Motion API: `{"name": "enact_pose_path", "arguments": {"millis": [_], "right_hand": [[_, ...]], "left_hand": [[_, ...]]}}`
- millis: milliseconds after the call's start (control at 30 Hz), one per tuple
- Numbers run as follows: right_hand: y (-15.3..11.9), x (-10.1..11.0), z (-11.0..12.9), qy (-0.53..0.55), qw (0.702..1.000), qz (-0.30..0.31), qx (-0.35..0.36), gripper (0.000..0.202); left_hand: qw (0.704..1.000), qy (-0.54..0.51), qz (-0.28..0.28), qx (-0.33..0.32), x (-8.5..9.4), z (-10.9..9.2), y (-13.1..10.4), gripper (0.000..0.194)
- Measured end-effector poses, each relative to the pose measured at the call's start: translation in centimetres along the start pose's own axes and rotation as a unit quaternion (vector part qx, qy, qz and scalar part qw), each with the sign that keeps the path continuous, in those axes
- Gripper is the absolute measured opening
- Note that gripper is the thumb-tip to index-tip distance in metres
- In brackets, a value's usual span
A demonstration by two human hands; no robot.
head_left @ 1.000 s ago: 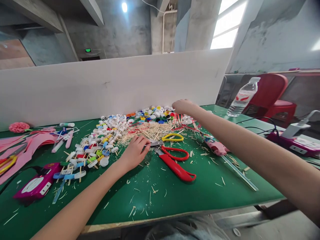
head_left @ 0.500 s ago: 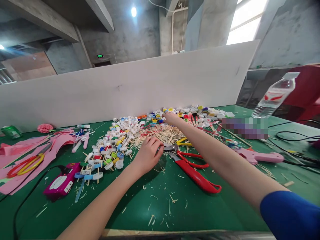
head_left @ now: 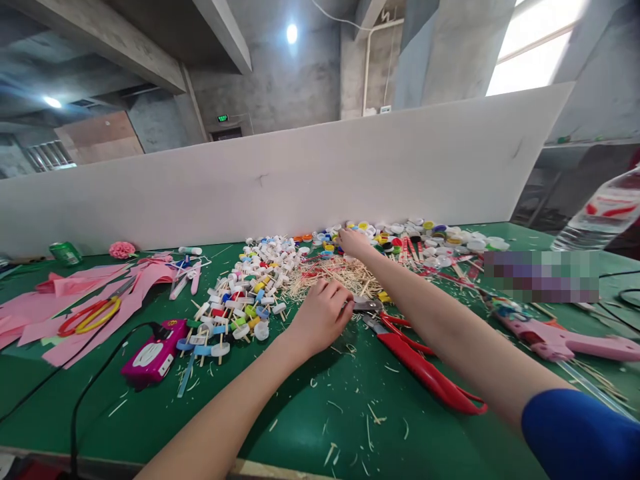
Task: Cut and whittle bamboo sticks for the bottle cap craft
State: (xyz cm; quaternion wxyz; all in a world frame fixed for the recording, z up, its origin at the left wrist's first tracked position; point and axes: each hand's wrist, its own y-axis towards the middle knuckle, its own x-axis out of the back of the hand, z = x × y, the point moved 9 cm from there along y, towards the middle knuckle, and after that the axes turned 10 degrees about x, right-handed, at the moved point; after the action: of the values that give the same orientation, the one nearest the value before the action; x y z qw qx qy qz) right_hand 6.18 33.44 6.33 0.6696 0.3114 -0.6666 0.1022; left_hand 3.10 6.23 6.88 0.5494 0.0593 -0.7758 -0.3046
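My left hand (head_left: pixel 325 313) is closed with bent fingers at the front of a heap of thin wooden sticks (head_left: pixel 350 270), beside the metal blades of the red-handled cutters (head_left: pixel 425 373). What its fingers hold, if anything, is too small to name. My right hand (head_left: pixel 354 243) reaches past the sticks to the bottle caps (head_left: pixel 327 247) near the white board, its fingers bent down and closed; their tips are hidden. Left of the sticks lies a pile of caps with short sticks attached (head_left: pixel 255 287).
A magenta power block (head_left: pixel 155 353) with a black cable, pink paper (head_left: pixel 95 300) and red-yellow scissors (head_left: pixel 90 317) lie left. A pink glue gun (head_left: pixel 560 337) and a water bottle (head_left: pixel 600 213) are right. A white board (head_left: pixel 310 173) stands behind.
The view has turned left, so the table things appear farther right. My right hand stays over the caps, and my left hand remains by the sticks and cutters.
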Motion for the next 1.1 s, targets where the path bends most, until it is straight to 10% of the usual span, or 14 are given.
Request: {"name": "enact_pose_path", "arguments": {"millis": [333, 700, 1100], "right_hand": [[0.3, -1.5, -3.6, 0.026, 0.999, 0.03, -0.017, 0.04], [-0.8, 0.0, -1.0, 0.03, 0.998, 0.043, 0.037, 0.044], [-13.9, 9.0, 3.7, -0.005, 0.981, 0.162, 0.109, 0.032]], "left_hand": [[1.0, 0.011, 0.008, -0.021, -0.7, -0.1, 0.0, 0.028], [0.999, 0.02, 0.007, -0.027, 0.2, -0.3, 0.2, 0.026], [0.998, 0.053, 0.032, 0.03, -0.4, 3.8, 0.1, 0.019]]}}
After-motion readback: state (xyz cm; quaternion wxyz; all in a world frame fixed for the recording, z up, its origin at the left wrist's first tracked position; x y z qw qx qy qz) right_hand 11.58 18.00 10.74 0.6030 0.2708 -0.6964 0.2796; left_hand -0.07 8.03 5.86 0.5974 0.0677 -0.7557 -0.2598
